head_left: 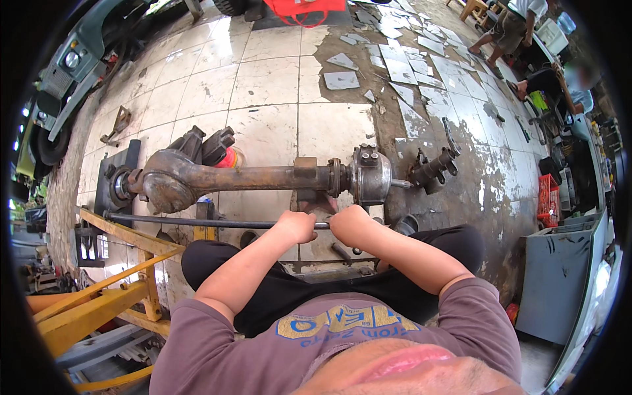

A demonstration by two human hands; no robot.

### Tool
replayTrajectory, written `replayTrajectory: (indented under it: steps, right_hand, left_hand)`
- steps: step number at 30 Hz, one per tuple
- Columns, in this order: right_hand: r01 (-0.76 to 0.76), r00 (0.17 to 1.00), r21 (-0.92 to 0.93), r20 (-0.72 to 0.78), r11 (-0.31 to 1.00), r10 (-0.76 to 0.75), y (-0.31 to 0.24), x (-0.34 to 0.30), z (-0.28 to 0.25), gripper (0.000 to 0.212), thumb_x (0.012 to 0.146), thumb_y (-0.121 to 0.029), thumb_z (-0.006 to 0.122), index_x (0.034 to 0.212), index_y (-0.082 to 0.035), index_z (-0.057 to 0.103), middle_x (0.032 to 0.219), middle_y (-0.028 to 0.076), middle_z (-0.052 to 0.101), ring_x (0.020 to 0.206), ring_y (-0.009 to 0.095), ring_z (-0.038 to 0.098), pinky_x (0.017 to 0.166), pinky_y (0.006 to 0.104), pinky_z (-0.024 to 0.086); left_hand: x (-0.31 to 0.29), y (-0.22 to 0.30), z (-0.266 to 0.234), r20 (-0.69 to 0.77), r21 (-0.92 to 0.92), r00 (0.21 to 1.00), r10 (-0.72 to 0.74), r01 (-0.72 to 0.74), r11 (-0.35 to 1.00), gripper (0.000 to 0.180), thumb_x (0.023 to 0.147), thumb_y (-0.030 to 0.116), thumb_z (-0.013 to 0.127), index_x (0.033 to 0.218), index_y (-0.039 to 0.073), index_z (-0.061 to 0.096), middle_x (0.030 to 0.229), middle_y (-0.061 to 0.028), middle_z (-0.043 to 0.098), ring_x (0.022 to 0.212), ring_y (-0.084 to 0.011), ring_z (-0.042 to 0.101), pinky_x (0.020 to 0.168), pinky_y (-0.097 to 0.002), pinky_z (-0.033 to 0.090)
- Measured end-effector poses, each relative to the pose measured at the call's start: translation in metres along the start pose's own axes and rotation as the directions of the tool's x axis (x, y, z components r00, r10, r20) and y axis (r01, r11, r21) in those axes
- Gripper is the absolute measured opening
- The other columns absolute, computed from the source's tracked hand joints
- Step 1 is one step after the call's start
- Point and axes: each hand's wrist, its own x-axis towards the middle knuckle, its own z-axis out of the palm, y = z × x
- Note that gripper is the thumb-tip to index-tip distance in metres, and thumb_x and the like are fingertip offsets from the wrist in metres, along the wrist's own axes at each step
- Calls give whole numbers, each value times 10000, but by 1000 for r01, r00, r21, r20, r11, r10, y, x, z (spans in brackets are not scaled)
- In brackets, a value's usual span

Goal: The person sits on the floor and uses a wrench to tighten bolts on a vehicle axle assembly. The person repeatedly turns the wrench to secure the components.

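Observation:
My left hand (295, 226) is closed around a long dark axle shaft (204, 222). Close beside it, my right hand (352, 226) grips the same shaft near its right end. The shaft lies level across my lap side, its far left end by a yellow frame. Just beyond it rests a rusty axle housing (257, 178), with a bulging round middle (168, 184) at left. A rounded grey metal knuckle (370, 179) sits at the housing's right end, with a short stub sticking out. Fingertips of both hands are hidden beneath them.
A yellow metal frame (148, 289) stands at my left. Loose metal parts (432, 170) lie right of the housing. Broken tiles (395, 62) cover the far floor. At right are a grey cabinet (552, 283), a red crate (547, 199) and two people. A vehicle (72, 66) stands far left.

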Motion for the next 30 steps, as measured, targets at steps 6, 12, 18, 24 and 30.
replayTrajectory:
  steps: [6,12,18,24,30]
  right_hand:
    - [2,999,-8,49,1000,-2,-1,-2,-8,104,832,-134,693,887,-80,763,858,93,762,800,279,753,642,400,570]
    - [-23,999,1,38,1000,23,-2,-4,3,116,819,-136,698,890,-84,774,864,88,764,806,271,753,638,393,574]
    - [-27,997,5,67,1000,27,3,0,5,109,838,-137,674,883,-73,751,851,97,760,789,283,752,630,407,572]
    - [-26,1000,13,9,1000,26,6,5,21,109,834,-145,678,881,-73,745,841,95,759,784,286,753,625,406,571]
    - [-10,999,4,-33,1000,10,2,4,14,101,814,-146,702,863,-72,750,826,98,758,773,288,751,620,405,571]
  left_hand:
    - [0,0,1,-15,7,1000,6,-6,1000,442,916,416,666,1168,55,633,1065,-156,744,1011,-327,719,885,-462,562]
    - [1,4,2,-11,14,1000,13,-13,1000,452,908,418,670,1173,54,640,1065,-144,748,1008,-319,723,878,-454,564]
    - [1,5,0,-18,4,1000,9,-9,1000,451,904,412,670,1177,55,643,1064,-144,748,1003,-317,725,877,-455,562]
    - [3,5,1,-26,2,1000,17,-17,1000,446,897,398,666,1178,52,648,1066,-144,748,1009,-312,724,879,-454,562]
    - [2,2,2,-16,-8,1000,4,-4,1000,442,897,399,664,1173,54,652,1070,-141,748,1015,-311,722,883,-458,559]
